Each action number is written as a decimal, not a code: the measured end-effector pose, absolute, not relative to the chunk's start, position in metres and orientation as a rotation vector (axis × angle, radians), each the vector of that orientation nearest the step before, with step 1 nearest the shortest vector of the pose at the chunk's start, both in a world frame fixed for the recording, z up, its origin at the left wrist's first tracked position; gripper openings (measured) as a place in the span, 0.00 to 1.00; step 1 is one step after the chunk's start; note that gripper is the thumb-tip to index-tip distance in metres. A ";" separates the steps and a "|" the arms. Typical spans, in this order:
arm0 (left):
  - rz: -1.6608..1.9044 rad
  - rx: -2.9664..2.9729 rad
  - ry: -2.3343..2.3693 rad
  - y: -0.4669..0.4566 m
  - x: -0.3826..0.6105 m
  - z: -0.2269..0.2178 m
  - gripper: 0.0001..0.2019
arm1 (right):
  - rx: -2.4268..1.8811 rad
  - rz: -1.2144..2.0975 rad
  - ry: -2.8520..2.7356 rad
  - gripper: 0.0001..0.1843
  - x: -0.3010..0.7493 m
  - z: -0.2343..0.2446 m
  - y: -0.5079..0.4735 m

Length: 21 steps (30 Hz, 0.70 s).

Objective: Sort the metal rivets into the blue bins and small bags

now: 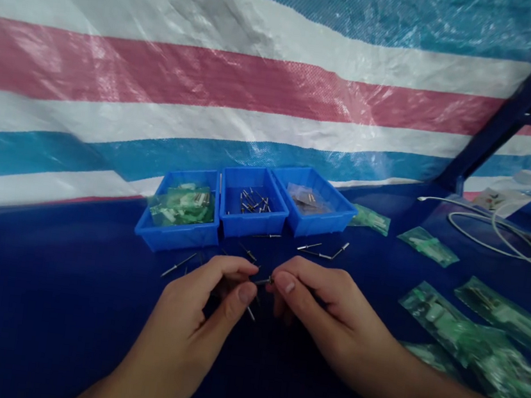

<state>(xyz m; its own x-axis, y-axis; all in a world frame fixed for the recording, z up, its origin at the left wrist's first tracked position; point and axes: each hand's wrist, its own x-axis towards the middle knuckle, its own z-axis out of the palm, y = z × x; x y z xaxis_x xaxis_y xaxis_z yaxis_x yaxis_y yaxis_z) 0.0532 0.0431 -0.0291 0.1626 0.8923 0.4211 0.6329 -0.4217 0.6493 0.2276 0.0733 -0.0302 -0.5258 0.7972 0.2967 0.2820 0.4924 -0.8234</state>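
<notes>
Blue bins (252,226), loose pins (179,265), green packets (428,245)

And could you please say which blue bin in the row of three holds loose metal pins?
The middle bin: loose metal pins lie inside it, whereas the left bin holds green packets and the right bin holds clear packaging.

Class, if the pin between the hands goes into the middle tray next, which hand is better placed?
Probably the right hand: it pinches the pin, while the left hand has its thumb and forefinger tips apart.
</notes>
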 end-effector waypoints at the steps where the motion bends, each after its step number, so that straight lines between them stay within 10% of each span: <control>1: 1.096 2.130 1.445 0.043 0.053 -0.029 0.05 | -0.875 0.959 -2.056 0.18 0.227 -0.030 0.073; 13: 1.019 2.066 1.487 0.039 0.052 -0.028 0.21 | -0.810 0.847 -2.207 0.09 0.225 -0.032 0.066; 21: 1.012 2.123 1.320 0.037 0.052 -0.027 0.13 | -0.845 0.922 -2.226 0.19 0.225 -0.030 0.064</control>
